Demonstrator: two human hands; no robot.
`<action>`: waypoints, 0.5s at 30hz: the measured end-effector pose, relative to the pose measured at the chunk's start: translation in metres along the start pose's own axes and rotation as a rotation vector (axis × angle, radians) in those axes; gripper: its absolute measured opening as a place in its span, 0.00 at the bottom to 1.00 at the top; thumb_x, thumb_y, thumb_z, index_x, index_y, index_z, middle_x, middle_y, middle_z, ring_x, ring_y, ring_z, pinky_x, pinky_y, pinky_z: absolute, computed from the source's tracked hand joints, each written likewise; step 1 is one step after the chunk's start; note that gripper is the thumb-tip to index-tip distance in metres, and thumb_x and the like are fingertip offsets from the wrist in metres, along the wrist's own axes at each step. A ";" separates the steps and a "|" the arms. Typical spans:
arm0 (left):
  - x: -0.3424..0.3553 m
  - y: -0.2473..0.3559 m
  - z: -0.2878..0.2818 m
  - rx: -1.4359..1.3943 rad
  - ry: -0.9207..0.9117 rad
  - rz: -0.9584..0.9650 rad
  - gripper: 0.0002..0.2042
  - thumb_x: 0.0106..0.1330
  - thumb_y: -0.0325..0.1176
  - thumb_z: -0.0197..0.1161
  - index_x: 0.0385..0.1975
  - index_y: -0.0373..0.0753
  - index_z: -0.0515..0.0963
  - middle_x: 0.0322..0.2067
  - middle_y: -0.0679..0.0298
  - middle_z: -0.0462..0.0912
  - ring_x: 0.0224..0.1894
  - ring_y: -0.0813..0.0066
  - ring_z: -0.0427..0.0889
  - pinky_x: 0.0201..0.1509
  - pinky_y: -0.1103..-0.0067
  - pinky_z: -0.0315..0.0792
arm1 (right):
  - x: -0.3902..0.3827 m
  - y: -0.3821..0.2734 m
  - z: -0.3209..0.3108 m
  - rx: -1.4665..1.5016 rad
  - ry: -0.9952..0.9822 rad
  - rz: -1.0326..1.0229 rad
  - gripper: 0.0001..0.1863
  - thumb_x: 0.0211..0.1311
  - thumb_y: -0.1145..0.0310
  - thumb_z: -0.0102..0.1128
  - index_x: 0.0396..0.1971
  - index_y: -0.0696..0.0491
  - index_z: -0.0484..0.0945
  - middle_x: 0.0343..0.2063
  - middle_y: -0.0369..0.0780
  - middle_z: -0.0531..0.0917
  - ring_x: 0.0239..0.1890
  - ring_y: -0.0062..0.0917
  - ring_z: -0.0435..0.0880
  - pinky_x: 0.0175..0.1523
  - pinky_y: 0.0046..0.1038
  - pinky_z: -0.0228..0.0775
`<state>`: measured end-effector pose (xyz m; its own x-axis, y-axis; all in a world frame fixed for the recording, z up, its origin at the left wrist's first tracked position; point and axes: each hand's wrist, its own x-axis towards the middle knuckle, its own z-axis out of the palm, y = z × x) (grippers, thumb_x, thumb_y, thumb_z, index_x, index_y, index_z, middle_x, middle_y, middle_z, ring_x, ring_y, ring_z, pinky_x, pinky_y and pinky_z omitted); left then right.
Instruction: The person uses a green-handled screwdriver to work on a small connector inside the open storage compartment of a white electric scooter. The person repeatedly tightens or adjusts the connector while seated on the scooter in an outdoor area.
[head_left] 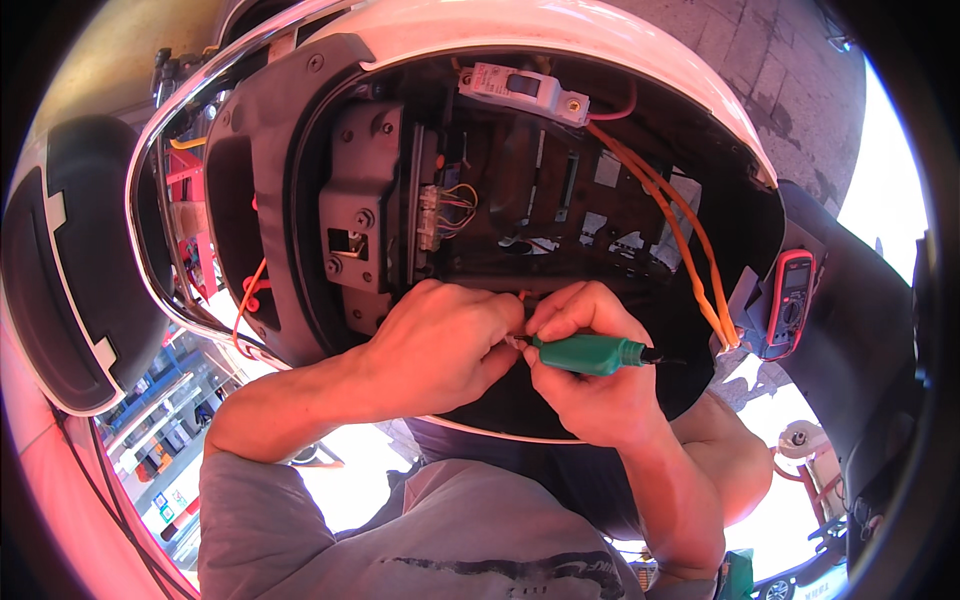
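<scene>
Over the near edge of a scooter's open black body cavity (680, 380), my two hands meet. In my right hand (600, 405) is a slim green-handled tool (590, 354) with a black tail end, its tip pointing left. My left hand (440, 335) is closed, thumb and fingers pinched at that tip; a small pale piece shows there, but its kind is hidden by the fingers. A short bit of orange wire (522, 295) rises just above the fingertips.
A white circuit breaker (525, 92) sits at the cavity's far rim, with thick orange cables (690, 235) running right. A red multimeter (790, 305) lies at the right. A white connector with thin wires (430, 217) is mounted beside the grey metal bracket (365, 170).
</scene>
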<state>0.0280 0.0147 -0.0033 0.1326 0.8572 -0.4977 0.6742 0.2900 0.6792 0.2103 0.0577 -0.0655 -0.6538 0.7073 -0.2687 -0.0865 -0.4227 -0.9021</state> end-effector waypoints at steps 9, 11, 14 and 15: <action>-0.002 -0.004 0.002 0.019 0.021 0.036 0.07 0.54 0.24 0.69 0.26 0.32 0.76 0.23 0.52 0.82 0.27 0.46 0.83 0.27 0.62 0.76 | -0.001 0.000 0.000 0.026 -0.019 0.023 0.14 0.49 0.88 0.66 0.33 0.56 0.75 0.32 0.40 0.83 0.36 0.28 0.85 0.43 0.26 0.76; -0.002 -0.005 0.002 0.011 0.014 0.040 0.07 0.53 0.24 0.69 0.26 0.32 0.76 0.23 0.52 0.81 0.26 0.46 0.83 0.27 0.61 0.76 | 0.000 -0.004 -0.002 -0.051 -0.050 -0.037 0.14 0.49 0.88 0.66 0.33 0.56 0.75 0.32 0.40 0.83 0.36 0.28 0.85 0.43 0.26 0.76; -0.003 -0.005 0.001 0.010 0.002 0.039 0.07 0.53 0.24 0.69 0.27 0.32 0.77 0.24 0.52 0.82 0.27 0.47 0.83 0.28 0.62 0.76 | 0.000 -0.004 -0.004 -0.003 -0.074 0.023 0.14 0.49 0.88 0.66 0.33 0.55 0.75 0.33 0.40 0.83 0.37 0.28 0.85 0.43 0.26 0.77; -0.003 -0.005 0.001 0.003 0.007 0.026 0.07 0.53 0.24 0.69 0.28 0.32 0.77 0.25 0.52 0.82 0.27 0.47 0.83 0.28 0.62 0.77 | 0.000 -0.004 -0.004 0.001 -0.064 0.031 0.14 0.49 0.88 0.66 0.33 0.55 0.75 0.33 0.40 0.83 0.37 0.28 0.85 0.44 0.26 0.77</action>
<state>0.0248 0.0107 -0.0059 0.1452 0.8673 -0.4762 0.6729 0.2663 0.6902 0.2134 0.0619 -0.0630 -0.7029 0.6564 -0.2741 -0.0661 -0.4440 -0.8936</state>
